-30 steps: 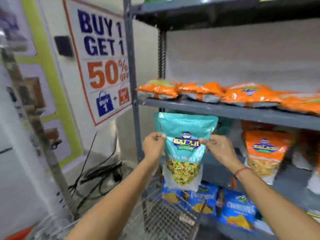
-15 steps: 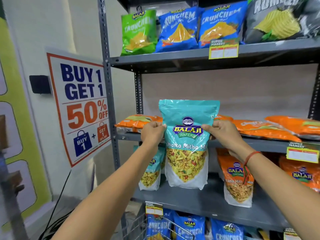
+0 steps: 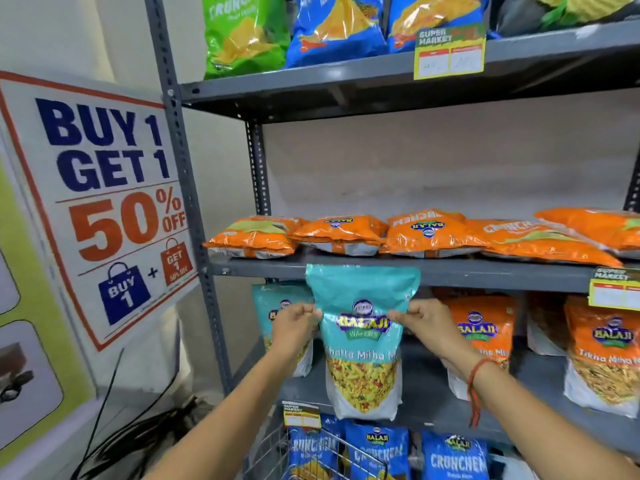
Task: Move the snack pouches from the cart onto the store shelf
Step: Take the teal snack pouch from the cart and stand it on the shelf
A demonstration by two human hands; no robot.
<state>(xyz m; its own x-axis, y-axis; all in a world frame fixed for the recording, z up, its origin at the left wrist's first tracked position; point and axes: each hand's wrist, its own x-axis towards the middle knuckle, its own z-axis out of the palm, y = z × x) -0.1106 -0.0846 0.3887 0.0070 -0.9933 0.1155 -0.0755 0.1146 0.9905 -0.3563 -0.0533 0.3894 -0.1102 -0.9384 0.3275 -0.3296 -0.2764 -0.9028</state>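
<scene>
On the grey metal rack, stock is held on several levels. Top level: one green bag and blue bags, stood upright, with a yellow price tag fixed to the shelf edge. Second level: orange packets, laid flat in a row. Third level: a teal pouch stood at the left end, partly hidden, and orange pouches stood upright to the right. Lowest level seen: blue bags, upright.

At the bottom edge of the view, a wire cart is seen; its contents cannot be made out for certain.

One teal snack pouch is held in front of the third level, above the cart, between the standing teal pouch and the orange ones. It is pinched at its upper sides by both hands: the left hand is closed on its left edge, the right hand on its right edge, thumbs laid on the front. The pouch is held upright, long axis vertical, sealed top uppermost, printed face turned to the camera. Whether its base touches the shelf cannot be told.

A red thread is worn on the right wrist. A sale poster is mounted on the wall to the left.
</scene>
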